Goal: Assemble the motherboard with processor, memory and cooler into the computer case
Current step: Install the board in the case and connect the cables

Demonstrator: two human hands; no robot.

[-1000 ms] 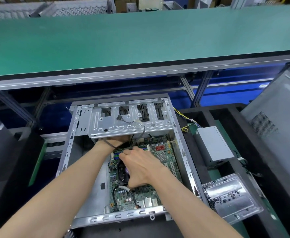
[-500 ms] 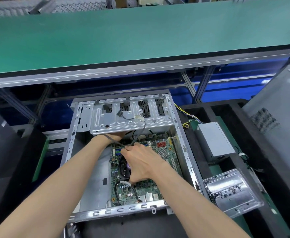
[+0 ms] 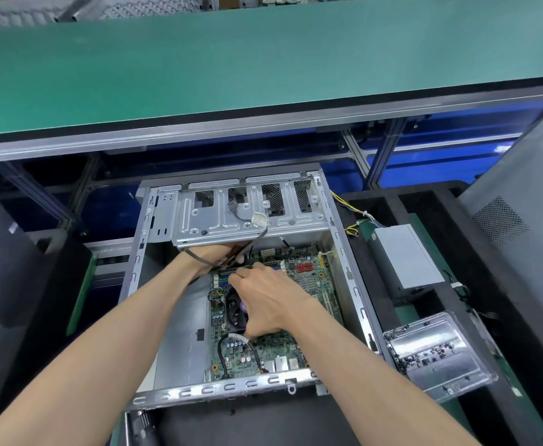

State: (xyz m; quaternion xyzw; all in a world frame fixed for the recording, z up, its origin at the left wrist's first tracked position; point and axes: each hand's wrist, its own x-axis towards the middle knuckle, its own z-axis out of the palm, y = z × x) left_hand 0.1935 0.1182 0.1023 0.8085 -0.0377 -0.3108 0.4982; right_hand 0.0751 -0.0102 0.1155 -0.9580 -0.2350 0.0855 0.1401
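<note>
The open metal computer case point(image 3: 357, 304) lies flat in front of me. Inside it sits the green motherboard point(image 3: 308, 278) with its black cooler fan point(image 3: 234, 312) and memory slots point(image 3: 222, 280). My right hand point(image 3: 267, 300) arches over the cooler, fingers curled at its far side and thumb at its near side, gripping it. My left hand point(image 3: 212, 255) reaches to the board's far left corner under the drive cage point(image 3: 231, 220). A black cable point(image 3: 196, 257) crosses its wrist. The cage and cables hide its fingers' hold.
A grey power supply point(image 3: 405, 255) with yellow and black wires lies right of the case. A clear plastic tray point(image 3: 437, 352) of small parts sits at the near right. A green conveyor belt point(image 3: 263, 66) runs across the back. Grey case panels stand at both sides.
My head has shifted, so the case sits slightly higher in view. Both hands stay in almost the same places on the board and cooler.
</note>
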